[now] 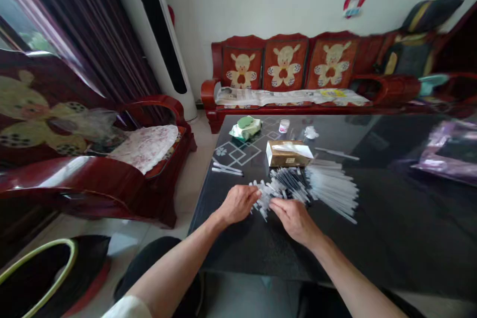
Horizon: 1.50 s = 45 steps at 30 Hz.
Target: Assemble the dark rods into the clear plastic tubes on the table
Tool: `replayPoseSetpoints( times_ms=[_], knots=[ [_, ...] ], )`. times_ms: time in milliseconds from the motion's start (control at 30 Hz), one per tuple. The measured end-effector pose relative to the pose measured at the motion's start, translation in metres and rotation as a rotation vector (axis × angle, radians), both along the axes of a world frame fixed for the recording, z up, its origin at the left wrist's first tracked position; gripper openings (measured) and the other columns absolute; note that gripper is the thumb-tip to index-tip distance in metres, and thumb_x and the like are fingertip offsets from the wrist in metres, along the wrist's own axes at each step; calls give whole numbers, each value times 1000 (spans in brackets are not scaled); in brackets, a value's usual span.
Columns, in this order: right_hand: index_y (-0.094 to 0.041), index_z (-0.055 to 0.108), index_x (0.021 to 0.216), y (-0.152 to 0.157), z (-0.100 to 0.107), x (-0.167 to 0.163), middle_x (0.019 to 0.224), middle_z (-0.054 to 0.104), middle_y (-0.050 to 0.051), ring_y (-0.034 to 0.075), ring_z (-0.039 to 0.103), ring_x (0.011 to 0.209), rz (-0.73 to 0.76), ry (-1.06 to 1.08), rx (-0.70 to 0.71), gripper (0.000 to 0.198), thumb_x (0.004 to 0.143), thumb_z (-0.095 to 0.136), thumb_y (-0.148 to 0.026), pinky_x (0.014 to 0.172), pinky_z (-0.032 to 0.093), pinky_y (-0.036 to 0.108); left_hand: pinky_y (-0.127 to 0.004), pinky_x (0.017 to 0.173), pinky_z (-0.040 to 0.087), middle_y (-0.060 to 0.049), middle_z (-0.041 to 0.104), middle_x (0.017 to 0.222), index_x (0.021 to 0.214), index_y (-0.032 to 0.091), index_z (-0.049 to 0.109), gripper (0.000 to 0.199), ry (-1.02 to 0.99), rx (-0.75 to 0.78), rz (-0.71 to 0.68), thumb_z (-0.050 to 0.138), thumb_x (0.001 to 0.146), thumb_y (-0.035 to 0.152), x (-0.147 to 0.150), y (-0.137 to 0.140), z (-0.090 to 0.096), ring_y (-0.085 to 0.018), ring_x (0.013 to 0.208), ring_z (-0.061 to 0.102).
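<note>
My left hand (pixel 240 203) is at the left edge of a pile of short whitish plastic pieces (pixel 265 193), its fingers bent and pressed together. On the near side of that pile, my right hand (pixel 294 217) has its fingers closed, the tips reaching in among the pieces. Whatever sits between the fingertips of either hand is too small to make out. Thin dark sticks with pale ends (pixel 292 181) lie just beyond my right hand. Long translucent tubes (pixel 331 186) fan out to the right of them. A few white sticks (pixel 226 169) rest apart at the left.
A tissue box (pixel 289 154) stands behind the piles on the dark glossy table (pixel 395 228). Farther back are a green wipes pack (pixel 246 128), a small white jar (pixel 284 125) and crumpled tissue (pixel 311 132). Purplish plastic packaging (pixel 447 154) lies right; wooden seats surround the table.
</note>
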State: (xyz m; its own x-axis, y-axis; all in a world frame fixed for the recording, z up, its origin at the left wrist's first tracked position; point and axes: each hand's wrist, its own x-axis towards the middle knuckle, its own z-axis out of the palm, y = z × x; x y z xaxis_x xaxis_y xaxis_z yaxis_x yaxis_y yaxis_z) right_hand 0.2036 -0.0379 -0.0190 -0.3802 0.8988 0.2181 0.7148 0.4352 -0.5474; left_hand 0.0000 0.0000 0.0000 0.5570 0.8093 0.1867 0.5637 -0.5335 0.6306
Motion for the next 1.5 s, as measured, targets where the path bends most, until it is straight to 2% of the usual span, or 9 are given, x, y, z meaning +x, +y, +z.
replayPoseSetpoints(
  times_ms=[200,400,533,600,733,933,1200,1333,1500],
  knots=[
    [-19,55,69,-3,-3,-2,60,54,0,12,49,57,5,120,-55,32,95,41,-32,58,32,26,-23,56,28,4,38,56,63,17,44,45,-34,-92,-20,28,98,40,-2,2,-1,-10,54,37],
    [-15,60,76,2,-12,0,46,41,-5,7,30,40,36,629,-600,37,92,43,-44,40,21,21,-22,67,38,-1,59,80,103,16,58,35,-131,-61,-116,36,96,43,-8,-1,6,-13,68,51],
    [-13,62,82,0,-9,1,44,38,-8,4,17,32,90,842,-969,37,88,50,-47,32,9,20,-23,73,39,-4,59,86,94,16,58,34,-135,-5,-200,35,96,41,-8,0,9,-14,76,54],
    [-13,62,82,-2,-6,1,44,37,-9,3,17,31,124,892,-1031,37,88,51,-48,31,8,20,-23,73,39,-5,58,85,90,16,57,35,-124,20,-217,32,97,40,-7,0,9,-15,76,53],
    [-13,61,79,-3,-2,-1,45,37,-8,3,18,34,86,838,-895,36,88,51,-46,33,9,20,-23,69,37,-2,52,77,84,17,54,35,-81,87,-184,29,98,37,-7,0,8,-14,71,49],
    [-16,55,69,1,-1,-1,52,43,-3,9,38,49,79,474,-390,38,94,43,-41,48,28,23,-23,61,29,3,40,65,68,18,43,37,-40,64,-91,32,98,37,-5,2,2,-11,61,41],
    [-19,56,75,-4,0,-1,66,58,3,13,49,57,-15,-78,138,29,96,38,-29,58,28,28,-24,55,25,4,32,58,61,18,38,43,-61,-110,-32,30,97,40,0,5,-2,-10,55,34],
    [-19,56,73,-4,-2,-2,63,56,2,13,49,56,-12,42,41,32,96,39,-33,57,29,28,-24,57,29,3,39,58,63,17,45,46,-81,-93,-27,28,98,40,-1,1,-3,-10,55,37],
    [-15,58,74,1,-9,-2,47,43,-4,8,34,41,35,588,-500,40,93,40,-45,42,24,22,-23,66,38,0,57,75,106,16,57,36,-171,-96,-58,32,97,41,-5,-3,2,-12,66,50]
  ],
)
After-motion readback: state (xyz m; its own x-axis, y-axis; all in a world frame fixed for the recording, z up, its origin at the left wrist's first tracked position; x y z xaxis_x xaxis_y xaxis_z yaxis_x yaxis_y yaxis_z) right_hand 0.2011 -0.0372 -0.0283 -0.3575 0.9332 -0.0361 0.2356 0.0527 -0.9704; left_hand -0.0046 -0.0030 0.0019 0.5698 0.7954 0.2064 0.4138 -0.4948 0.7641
